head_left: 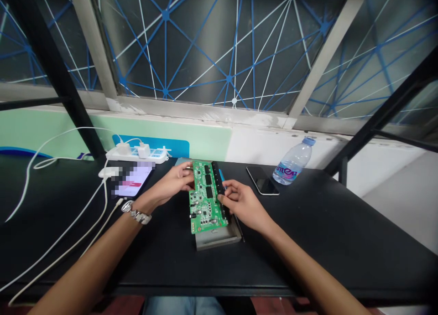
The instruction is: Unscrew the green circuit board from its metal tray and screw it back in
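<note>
Both hands gripping one green circuit board (206, 197), left hand (176, 180), right hand (241, 203), two phones, one water bottle (293, 162)

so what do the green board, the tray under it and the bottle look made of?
Green board: looks like a laminate circuit board, glossy green coat, black chips and a black connector row on its right edge; both hands grip it.
Tray: grey, matte, thin-walled; plastic or painted metal, can't tell.
Bottle: clear glossy plastic, see-through body, blue cap, printed label.

The lit phone screen (132, 180) is blurred out, and the circuit board (205, 197) hides most of the grey case (219, 240) beneath.
</note>
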### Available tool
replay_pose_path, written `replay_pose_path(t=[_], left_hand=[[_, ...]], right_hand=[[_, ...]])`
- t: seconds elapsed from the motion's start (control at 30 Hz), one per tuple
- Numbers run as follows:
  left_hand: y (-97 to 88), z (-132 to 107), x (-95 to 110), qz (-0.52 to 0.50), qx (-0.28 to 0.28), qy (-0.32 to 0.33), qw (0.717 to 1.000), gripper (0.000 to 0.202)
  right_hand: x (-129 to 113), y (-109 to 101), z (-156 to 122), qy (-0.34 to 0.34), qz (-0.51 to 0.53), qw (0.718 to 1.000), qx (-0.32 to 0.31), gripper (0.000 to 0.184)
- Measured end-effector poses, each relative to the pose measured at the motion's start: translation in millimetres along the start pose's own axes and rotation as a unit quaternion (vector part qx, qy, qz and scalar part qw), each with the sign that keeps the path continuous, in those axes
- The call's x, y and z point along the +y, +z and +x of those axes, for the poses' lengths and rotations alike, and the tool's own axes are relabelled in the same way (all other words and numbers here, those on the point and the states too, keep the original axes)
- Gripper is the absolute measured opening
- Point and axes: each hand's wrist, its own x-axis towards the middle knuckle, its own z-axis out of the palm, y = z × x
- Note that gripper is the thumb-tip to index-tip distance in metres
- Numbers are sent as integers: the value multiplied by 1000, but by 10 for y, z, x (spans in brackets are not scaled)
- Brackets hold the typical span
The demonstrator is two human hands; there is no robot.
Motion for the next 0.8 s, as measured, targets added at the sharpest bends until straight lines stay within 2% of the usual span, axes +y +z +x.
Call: replay_pose_path(t=[0.1, 0.23, 0.4, 0.6, 0.8], left_hand=[[8, 10, 1, 8, 37, -22, 999, 44], [22, 19, -9, 29, 69, -15, 997, 38], [13, 81, -125, 42, 73, -19, 996, 34], [-13, 131, -254, 94, 70, -32, 993, 27], [-130, 169, -403, 226, 45, 38, 972, 23]], right_hand=[[-5, 40, -24, -22, -55, 998, 15, 36], [-12, 76, -69, -55, -146, 987, 30, 43], [-14, 65, -90, -85, -288, 953, 47, 48], [-62, 72, -104, -64, -396, 915, 46, 50], [-68, 113, -153, -48, -475, 878, 43, 52]])
